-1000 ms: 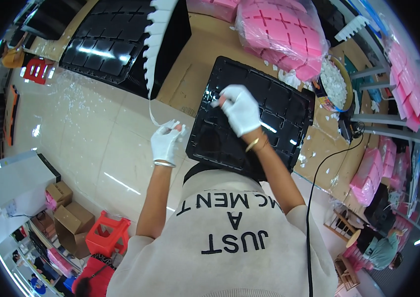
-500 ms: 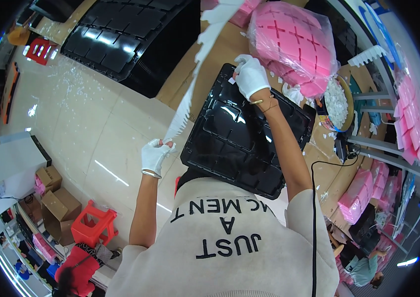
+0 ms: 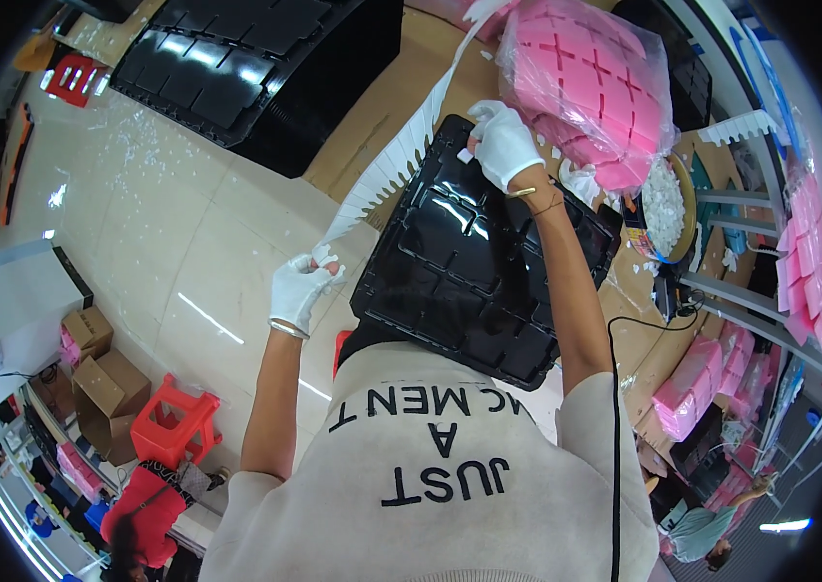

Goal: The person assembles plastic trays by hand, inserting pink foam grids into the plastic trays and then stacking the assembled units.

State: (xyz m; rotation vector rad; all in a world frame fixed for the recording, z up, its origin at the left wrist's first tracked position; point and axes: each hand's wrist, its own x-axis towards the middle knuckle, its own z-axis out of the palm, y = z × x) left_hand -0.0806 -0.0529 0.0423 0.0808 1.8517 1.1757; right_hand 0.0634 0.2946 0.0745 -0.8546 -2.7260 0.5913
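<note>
White toothed strip: beside black tray, on its left; long axis slants away and rightward, teeth facing tray. Left hand: fingers pinching near end. Right hand: fingers closed on white scrap over tray's far-left corner.

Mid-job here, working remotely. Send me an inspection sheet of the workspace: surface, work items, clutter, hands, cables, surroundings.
Surface: brown cardboard, scrap-strewn.
Work items: black panel in front of the body; notched white strip.
Clutter: white scraps heaped in a round tub, others on cardboard and floor.
Hands: left hand, gloved, grips the strip's end; right hand, gloved, over the panel's far end, grip unclear.
Cables: black cable running over the sweater.
Surroundings: plastic-wrapped pink bundle, red stool, person in red.
</note>
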